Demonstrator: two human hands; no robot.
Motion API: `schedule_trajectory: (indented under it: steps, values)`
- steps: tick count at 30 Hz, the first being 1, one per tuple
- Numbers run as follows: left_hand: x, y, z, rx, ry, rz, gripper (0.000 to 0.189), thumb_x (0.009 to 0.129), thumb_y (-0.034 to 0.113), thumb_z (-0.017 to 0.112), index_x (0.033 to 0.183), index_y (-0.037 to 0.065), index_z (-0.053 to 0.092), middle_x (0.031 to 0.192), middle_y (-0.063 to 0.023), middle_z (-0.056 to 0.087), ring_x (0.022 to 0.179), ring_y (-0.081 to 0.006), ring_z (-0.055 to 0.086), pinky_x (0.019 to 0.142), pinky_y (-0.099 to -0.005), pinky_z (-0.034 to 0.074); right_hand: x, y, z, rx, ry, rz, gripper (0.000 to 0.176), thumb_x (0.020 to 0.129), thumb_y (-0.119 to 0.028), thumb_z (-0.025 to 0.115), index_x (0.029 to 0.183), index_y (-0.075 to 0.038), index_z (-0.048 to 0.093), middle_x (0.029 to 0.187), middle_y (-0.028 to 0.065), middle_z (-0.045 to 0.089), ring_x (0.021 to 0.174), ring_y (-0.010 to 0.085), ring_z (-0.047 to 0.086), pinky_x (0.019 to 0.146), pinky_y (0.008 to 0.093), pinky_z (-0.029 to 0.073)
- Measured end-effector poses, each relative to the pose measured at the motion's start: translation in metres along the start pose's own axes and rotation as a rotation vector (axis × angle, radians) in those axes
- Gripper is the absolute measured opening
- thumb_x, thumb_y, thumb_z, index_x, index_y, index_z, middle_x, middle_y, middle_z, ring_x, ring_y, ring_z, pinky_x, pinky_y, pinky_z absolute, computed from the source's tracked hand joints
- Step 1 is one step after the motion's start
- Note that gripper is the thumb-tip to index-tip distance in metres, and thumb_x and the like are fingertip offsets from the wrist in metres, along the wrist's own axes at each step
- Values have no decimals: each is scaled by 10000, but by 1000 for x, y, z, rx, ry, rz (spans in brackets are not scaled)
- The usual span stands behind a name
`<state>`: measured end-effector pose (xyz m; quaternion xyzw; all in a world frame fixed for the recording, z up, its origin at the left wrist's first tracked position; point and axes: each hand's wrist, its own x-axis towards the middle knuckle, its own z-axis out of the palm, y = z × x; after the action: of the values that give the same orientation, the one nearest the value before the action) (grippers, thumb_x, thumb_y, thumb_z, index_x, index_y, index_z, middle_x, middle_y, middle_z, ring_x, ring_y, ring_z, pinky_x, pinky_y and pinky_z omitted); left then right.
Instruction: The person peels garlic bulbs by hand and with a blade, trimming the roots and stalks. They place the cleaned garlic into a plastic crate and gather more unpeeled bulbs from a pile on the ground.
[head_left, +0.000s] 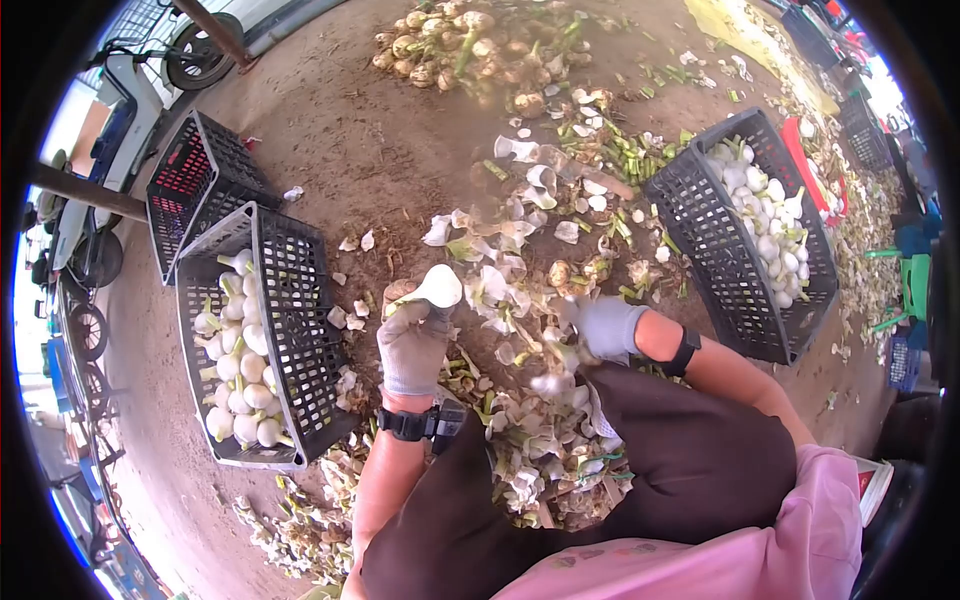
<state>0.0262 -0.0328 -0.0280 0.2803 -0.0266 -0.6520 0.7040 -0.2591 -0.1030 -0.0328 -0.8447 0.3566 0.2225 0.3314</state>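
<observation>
My left hand point(412, 345), in a light glove, is closed around a smooth white garlic bulb point(441, 286) and holds it up over the ground. A short piece of greenish stem shows beside the bulb. My right hand point(606, 326), also gloved, hovers low over the loose papery skins point(510, 300) near my right knee. Its fingers are blurred and partly hidden among the skins, so I cannot see whether it holds anything. More skins and cut stems are heaped between my legs point(545, 470).
A black crate point(300, 330) of white bulbs stands on the left, another crate point(190, 200) behind it. On the right a tilted black crate point(725, 260) also holds bulbs. Unpeeled bulbs point(430, 45) are piled ahead. A scooter point(130, 120) is parked at the far left.
</observation>
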Motion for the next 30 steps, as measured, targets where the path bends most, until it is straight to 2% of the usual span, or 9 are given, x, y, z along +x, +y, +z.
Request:
schedule_trajectory:
  steps: [6,10,13,14,17,19,21,27,30]
  values:
    - [-9,-35,17,336,-72,-37,118,872,75,547,967,32,602,1028,-117,625,905,-227,610,821,-347,525,15,-47,-22,1054,533,-609,738,773,-220,747,1413,-73,409,1170,176,615,1082,278,607,929,387,520]
    - [4,-24,13,205,3,-85,178,918,169,498,955,40,616,899,-97,637,813,-194,607,690,-303,490,-15,-11,-45,811,702,-427,297,860,-106,678,1153,-58,652,1150,96,655,958,214,646,856,277,531]
    - [13,-18,-33,518,19,-174,205,927,195,507,969,38,633,835,-80,648,703,-169,596,627,-290,474,-57,58,-61,2195,330,-889,485,847,-274,700,1273,-78,576,1308,146,554,1043,269,634,889,348,556]
    - [3,-28,-15,1014,191,-275,196,896,219,592,936,38,658,783,-66,642,636,-151,577,583,-288,460,-87,72,-73,2038,437,-1130,596,835,-309,718,1345,-89,503,1363,186,489,1071,284,621,898,372,557]
    - [14,-56,-41,1808,-90,-100,247,747,191,749,933,49,671,727,-47,640,712,-202,617,624,-326,480,-49,102,-44,1270,699,-99,458,893,-203,639,1316,-80,516,1292,178,548,1077,269,621,834,339,547]
    - [19,-59,-38,1848,-146,-27,394,727,93,729,1105,66,620,826,-25,625,731,-150,591,651,-281,480,-14,101,-13,1015,480,127,402,865,-72,588,1265,-57,544,1222,166,596,967,224,643,783,323,533]
    - [20,-60,-34,1772,-177,6,561,711,15,707,1246,75,551,935,-31,604,769,-127,580,688,-262,488,37,135,40,238,783,159,362,817,16,534,1172,-20,597,1049,174,654,838,199,646,742,309,515]
    - [14,-67,10,1068,-210,-177,805,723,-121,607,1458,46,323,1152,-93,494,956,-157,578,832,-270,515,48,99,8,879,838,-46,265,794,1,550,1029,-13,672,829,185,683,800,328,655,723,341,491]
    - [23,-76,3,1264,-272,-82,746,750,-105,611,1431,20,333,1146,-92,498,997,-152,548,815,-272,510,26,89,-13,280,825,112,476,791,0,557,1257,-96,574,1172,264,580,951,385,636,800,401,516]
